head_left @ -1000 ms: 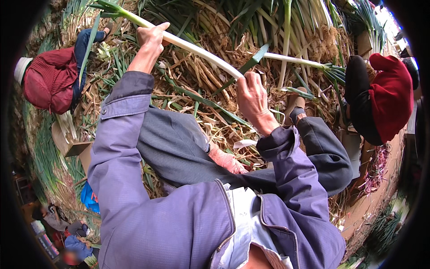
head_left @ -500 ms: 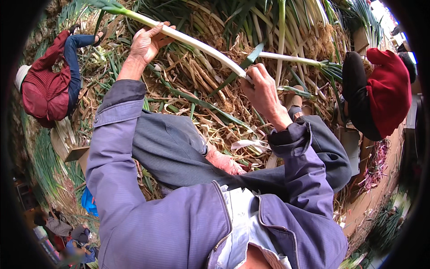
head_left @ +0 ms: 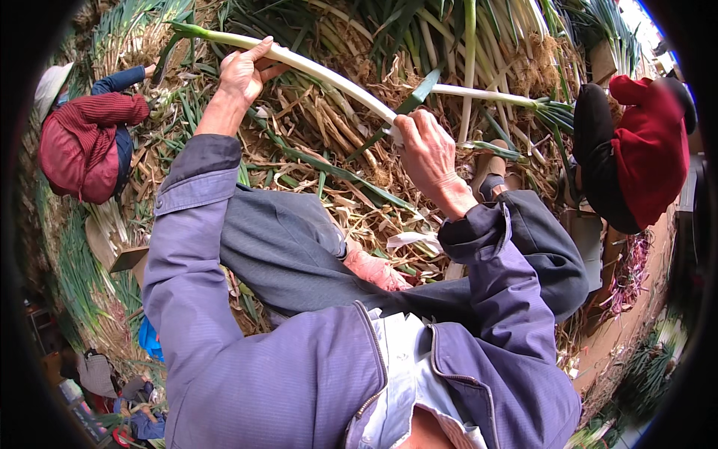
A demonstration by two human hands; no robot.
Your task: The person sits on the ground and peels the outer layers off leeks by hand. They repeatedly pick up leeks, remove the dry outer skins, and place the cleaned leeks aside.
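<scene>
**Light Touch, Both Ends**

Above dry husks (head_left: 336, 117), the left hand (head_left: 240, 78) loosely cradles a leek (head_left: 329, 75); the right hand (head_left: 431, 153) pinches its pale end, partly hidden from me. Likely light, slick and snappable, it wants support at both ends.

a purple zip jacket (head_left: 284, 374) opens over a pale shirt (head_left: 396, 346).
</scene>
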